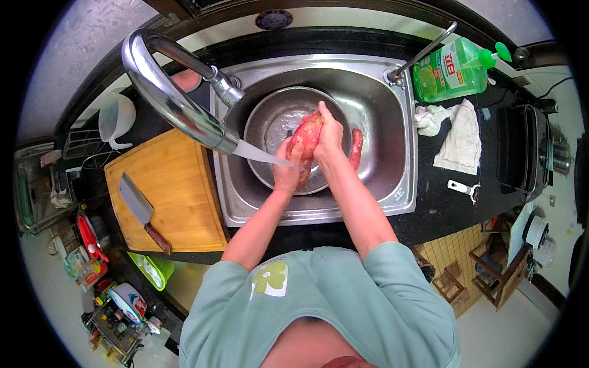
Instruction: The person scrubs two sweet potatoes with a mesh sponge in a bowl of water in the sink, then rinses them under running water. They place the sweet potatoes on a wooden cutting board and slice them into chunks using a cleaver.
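Both hands hold a large reddish, lumpy root vegetable (307,134), perhaps a sweet potato, above a round metal basin (271,99) in the stainless steel sink (386,119). My left hand (287,170) grips its lower left side, in the path of the water stream. My right hand (329,135) is closed around its upper right side. Water (257,152) runs from the curved chrome faucet (177,106) at the left. A second, slimmer reddish root (355,149) lies in the sink, right of the basin. The vegetable's underside is hidden.
Left of the sink, a cleaver (138,202) with a wooden handle lies on a wooden cutting board (184,184). A white plastic jug (116,118) stands behind it. On the right are a green dish soap bottle (453,69), a white cloth (460,140) and a white peeler (462,187).
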The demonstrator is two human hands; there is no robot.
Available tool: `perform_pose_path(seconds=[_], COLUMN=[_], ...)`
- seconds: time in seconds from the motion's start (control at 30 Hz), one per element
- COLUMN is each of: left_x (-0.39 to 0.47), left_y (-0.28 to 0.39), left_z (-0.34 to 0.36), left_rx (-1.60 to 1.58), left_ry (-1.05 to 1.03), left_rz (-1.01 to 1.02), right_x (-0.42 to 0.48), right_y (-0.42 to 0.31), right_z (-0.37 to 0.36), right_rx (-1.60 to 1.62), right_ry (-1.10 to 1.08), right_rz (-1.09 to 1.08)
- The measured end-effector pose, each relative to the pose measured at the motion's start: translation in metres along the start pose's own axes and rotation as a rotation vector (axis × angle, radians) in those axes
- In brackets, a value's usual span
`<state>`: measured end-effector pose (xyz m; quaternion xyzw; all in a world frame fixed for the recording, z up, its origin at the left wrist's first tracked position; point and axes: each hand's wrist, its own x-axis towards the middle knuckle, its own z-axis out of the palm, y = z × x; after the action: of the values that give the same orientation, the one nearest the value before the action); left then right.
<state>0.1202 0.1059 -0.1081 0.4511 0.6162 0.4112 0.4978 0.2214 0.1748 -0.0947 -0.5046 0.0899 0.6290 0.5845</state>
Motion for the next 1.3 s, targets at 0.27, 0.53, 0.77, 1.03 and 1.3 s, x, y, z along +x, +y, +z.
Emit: perform_pose_path(seconds=[0.27,0.53,0.77,1.03,1.3], left_x=[-0.015,0.004,-0.009,0.013,0.037], left_y=[-0.015,0.015,0.019,-0.050,-0.076], left_z=[0.002,-0.022,-0.031,-0.032,-0.037], left_rx=[-0.191,-0.682,-0.715,-0.511,-0.274], left_ry=[0.085,-0.302,-0.423,-0.125,0.070], left_rz=[-0.120,-0.699,-0.850,-0.731,-0.587], right_x=[-0.017,-0.025,0.019,0.048,0.057], right_y=[0.016,0.041,0.005,-0.019,-0.012], right_z=[0.001,-0.013,-0.033,-0.134,-0.154], right_rx=[-0.059,-0.347,-0.016,-1.533,-1.536], right_ry=[-0.055,-0.262,-0.273,0.440,0.421], right_rz=[-0.126,-0.248,-0.017,-0.207,-0.202])
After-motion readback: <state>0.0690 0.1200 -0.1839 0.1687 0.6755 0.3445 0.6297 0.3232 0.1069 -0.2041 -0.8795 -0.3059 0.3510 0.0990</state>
